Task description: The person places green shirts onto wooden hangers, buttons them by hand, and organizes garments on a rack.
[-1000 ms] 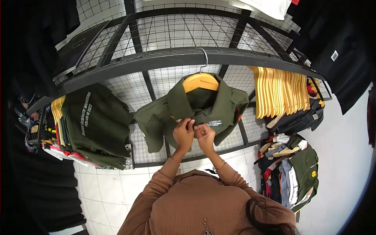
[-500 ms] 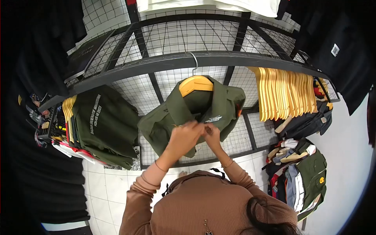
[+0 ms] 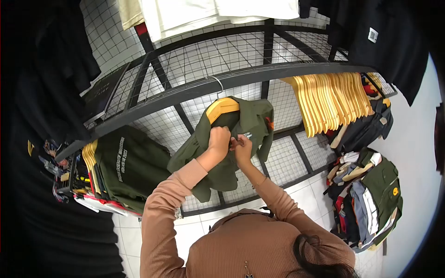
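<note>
- Shifted since the earlier frame, head view: left hand [image 3: 218,142], now higher against the shirt's neckline; the hands, overlapping then, show a slim gap between them; the shirt sits nearer 11 o'clock, its collar pulled askew.
- Dark green shirt [image 3: 222,173], long-sleeved: at the centre of the view, on a wooden hanger [image 3: 222,108], its hook [image 3: 219,85] over the black rail [image 3: 250,75] towards 12 o'clock.
- Handling, as judged: light, soft body; collar [image 3: 246,118] somewhat stiffer; not fragile; liable to swing on the single hook. Best holds: front edges and collar base; hanger for steadying.
- Left hand: back uppermost, fingers curled closed at the front edge, apparently gripping cloth; fingertips hidden. Forearm rises from 7 o'clock, wrist nearly straight.
- Right hand [image 3: 243,150]: just beside the left, towards 4 o'clock; fingers bent inward, thumb side towards the shirt front. Whether cloth is pinched, cannot tell. Forearm enters from 5 o'clock.
- Surroundings: bare wooden hangers [image 3: 331,104] at 2 o'clock; lettered dark green garment [image 3: 134,167] between 8 and 9 o'clock; mixed hanging clothes [image 3: 371,199] at 4 o'clock; white garment [image 3: 185,16] between 11 and 12 o'clock.
</note>
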Available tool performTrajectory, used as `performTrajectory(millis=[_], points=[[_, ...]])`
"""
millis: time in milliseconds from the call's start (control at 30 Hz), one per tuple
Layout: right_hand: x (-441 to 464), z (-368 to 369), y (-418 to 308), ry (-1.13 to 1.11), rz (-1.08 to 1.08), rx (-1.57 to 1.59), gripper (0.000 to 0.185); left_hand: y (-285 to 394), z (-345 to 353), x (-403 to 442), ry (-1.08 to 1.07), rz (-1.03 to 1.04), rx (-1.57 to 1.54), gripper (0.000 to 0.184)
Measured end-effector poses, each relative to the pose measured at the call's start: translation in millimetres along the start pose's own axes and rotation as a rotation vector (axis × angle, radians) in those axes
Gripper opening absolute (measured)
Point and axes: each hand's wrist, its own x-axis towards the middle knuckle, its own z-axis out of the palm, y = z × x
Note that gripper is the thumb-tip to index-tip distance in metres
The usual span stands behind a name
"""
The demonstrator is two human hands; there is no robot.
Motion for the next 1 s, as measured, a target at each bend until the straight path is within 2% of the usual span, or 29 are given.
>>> performTrajectory(millis=[33,133,233,367,400,467,500,600,733,867,1000], points=[[-1.0,-0.3,3.8,0.013,-0.002,0.007,0.012,-0.4,3.4,-0.5,0.005,-0.035,0.025,0.038],[-9.8,-3.2,-3.6,-0.024,0.250,0.194,0.006,-7.9,7.1,-2.7,-0.035,-0.060,0.062,0.036],[-19.1,-8.7,-7.1,-0.036,0.257,0.209,0.008,-22.9,4.8,-1.9,-0.122,-0.061,0.080,0.035],[-35.6,0.3,-13.8,-0.050,0.290,0.207,0.007,-42.6,-9.0,-8.7,-0.204,0.146,-0.021,0.035],[-38.8,3.0,-17.4,-0.059,0.303,0.201,0.006,-50.4,-0.8,-8.0,-0.124,0.233,-0.200,0.033],[-44.8,8.0,-26.7,-0.032,0.269,0.188,0.009,-60.8,5.2,-7.5,0.031,0.405,-0.557,0.031],[-48.0,10.7,-31.2,-0.016,0.241,0.172,0.011,-62.0,4.0,-8.1,0.028,0.419,-0.556,0.031],[-53.3,12.2,-35.7,0.022,0.196,0.132,0.014,-65.0,-10.7,-15.6,0.026,0.461,-0.853,0.031],[-54.8,6.2,-40.1,0.068,0.138,0.075,0.009,-61.2,-32.2,-23.9,-0.052,0.480,-0.947,0.034],[-64.7,5.5,-51.2,0.119,0.099,0.093,0.004,-56.0,-23.9,-20.4,-0.005,0.481,-1.069,0.037],[-70.3,-1.5,-63.9,0.133,0.097,0.149,0.007,-51.2,-22.1,-15.2,0.011,0.478,-1.000,0.034]])
